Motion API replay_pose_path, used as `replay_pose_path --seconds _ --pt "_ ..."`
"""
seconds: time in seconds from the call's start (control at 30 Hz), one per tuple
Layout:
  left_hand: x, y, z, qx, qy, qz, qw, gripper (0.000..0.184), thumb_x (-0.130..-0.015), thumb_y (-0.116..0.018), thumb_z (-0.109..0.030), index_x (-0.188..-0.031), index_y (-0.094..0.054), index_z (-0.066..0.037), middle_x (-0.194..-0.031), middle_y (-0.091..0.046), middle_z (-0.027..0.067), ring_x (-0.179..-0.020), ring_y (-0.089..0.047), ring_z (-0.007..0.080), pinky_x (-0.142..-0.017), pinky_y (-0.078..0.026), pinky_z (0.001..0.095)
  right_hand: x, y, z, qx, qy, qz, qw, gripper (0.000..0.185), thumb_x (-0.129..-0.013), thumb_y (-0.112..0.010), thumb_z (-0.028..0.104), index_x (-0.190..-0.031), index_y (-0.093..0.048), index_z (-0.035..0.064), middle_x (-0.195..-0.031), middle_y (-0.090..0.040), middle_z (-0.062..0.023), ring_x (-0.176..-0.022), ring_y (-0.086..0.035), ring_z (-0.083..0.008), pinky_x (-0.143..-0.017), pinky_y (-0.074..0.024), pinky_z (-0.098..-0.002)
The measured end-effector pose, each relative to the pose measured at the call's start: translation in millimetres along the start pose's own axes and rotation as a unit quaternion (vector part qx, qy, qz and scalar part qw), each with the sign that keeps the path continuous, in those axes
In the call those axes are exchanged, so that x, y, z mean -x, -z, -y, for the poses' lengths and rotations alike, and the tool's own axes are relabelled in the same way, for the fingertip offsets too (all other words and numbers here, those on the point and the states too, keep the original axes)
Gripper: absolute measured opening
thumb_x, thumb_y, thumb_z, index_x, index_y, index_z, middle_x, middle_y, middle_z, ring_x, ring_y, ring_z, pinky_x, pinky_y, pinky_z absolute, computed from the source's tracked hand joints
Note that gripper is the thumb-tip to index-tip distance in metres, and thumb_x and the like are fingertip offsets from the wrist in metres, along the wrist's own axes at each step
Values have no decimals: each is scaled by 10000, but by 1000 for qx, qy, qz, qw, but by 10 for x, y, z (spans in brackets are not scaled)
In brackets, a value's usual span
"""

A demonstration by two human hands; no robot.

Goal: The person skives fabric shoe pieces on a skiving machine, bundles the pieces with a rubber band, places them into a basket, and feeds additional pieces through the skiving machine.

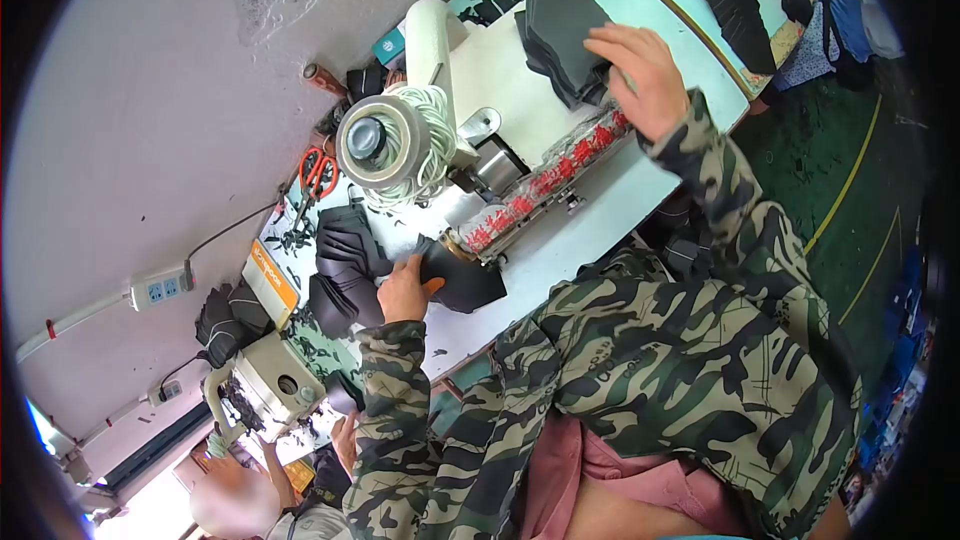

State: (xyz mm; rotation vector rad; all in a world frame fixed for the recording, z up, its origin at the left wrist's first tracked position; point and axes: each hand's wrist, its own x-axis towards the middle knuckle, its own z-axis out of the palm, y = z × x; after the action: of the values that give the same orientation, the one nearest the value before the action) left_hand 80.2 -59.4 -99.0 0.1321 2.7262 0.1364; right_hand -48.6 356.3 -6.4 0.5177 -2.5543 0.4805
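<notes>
My left hand point(402, 292) grips the left edge of a flat black piece point(468, 283), its thumb on top. That piece lies at the left end of a white bench machine point(430, 45), partly under the end of a bar wrapped in red-patterned clear film point(555, 175). A fanned pile of black pieces point(345, 255) sits left of this hand. My right hand point(645, 75) is raised over the bar's far end with its fingers stretched out. Just beside its fingertips is a stack of dark flat pieces point(570, 30); whether they touch I cannot tell.
A coil of white cord point(425, 150) hangs around the machine's round top. Orange-handled scissors point(318, 175) lie among black scraps by the wall. Another machine point(270, 385) stands lower left, with a person there. More black pieces point(735, 15) lie at upper right, near another person.
</notes>
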Motion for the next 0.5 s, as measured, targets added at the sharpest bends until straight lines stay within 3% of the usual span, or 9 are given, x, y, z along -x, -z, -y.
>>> replay_pose_path --seconds 0.1,0.23,0.27,0.3,0.33,0.37,0.4,0.43,0.5 --pt "6 7 2 -27 -41 -56 997 501 -687 -783 -348 -1075 -583 -104 -883 -649 141 -776 -650 355 -657 -507 442 152 112 499 -191 -43 -37 980 247 -766 -586 26 -999 -664 42 -955 -664 -123 -870 -626 -302 -783 -507 -371" --pt "-77 244 -151 -87 -51 -10 995 419 -726 -775 -286 -1043 -611 -68 -793 -650 140 -672 -651 297 -600 -508 394 462 50 943 -457 -97 217 857 226 -781 -625 58 -999 -677 26 -944 -669 -143 -869 -645 -263 -788 -502 -357" --pt "-65 574 -321 87 -63 162 981 357 -773 -750 -232 -1042 -618 -38 -767 -646 115 -618 -635 233 -547 -492 349 549 -55 998 -494 -35 227 838 226 -777 -633 90 -994 -685 52 -958 -667 -140 -885 -642 -273 -804 -501 -362" --pt "-32 895 -494 258 -68 324 907 296 -820 -725 -178 -1041 -626 -9 -740 -641 90 -564 -618 169 -495 -476 305 596 -127 1036 -531 29 238 813 227 -774 -641 122 -990 -693 78 -972 -664 -137 -902 -639 -283 -819 -500 -366" --pt "30 1126 -664 371 -78 373 847 184 -889 -649 -107 -1011 -625 29 -755 -619 37 -530 -552 78 -459 -439 227 607 -153 1060 -535 31 241 809 227 -774 -641 122 -990 -693 78 -972 -664 -137 -902 -639 -283 -819 -500 -366" --pt "77 1185 -729 469 -116 339 808 142 -911 -608 -81 -996 -617 32 -737 -594 20 -521 -540 88 -466 -444 230 618 -188 1096 -559 20 283 779 245 -763 -650 127 -999 -694 79 -986 -664 -141 -932 -636 -283 -843 -493 -365" --pt "88 1205 -771 476 -95 269 832 138 -919 -594 -84 -987 -614 35 -730 -588 20 -515 -533 89 -464 -442 231 630 -226 1141 -583 9 324 745 263 -752 -658 132 -1007 -695 81 -1001 -664 -145 -963 -633 -284 -867 -485 -363" --pt "61 1218 -789 479 -75 198 852 137 -927 -580 -87 -978 -610 37 -722 -582 21 -509 -526 91 -462 -441 233 592 -208 1132 -542 -65 387 743 300 -750 -658 124 -1041 -681 57 -1030 -665 -162 -983 -635 -286 -875 -484 -352" --pt "-95 1031 -683 490 13 178 853 189 -930 -574 -136 -1028 -606 23 -741 -591 50 -472 -533 101 -451 -438 245 629 -252 1245 -553 -256 327 722 323 -756 -648 116 -1069 -664 35 -1055 -663 -177 -976 -641 -289 -877 -484 -351"
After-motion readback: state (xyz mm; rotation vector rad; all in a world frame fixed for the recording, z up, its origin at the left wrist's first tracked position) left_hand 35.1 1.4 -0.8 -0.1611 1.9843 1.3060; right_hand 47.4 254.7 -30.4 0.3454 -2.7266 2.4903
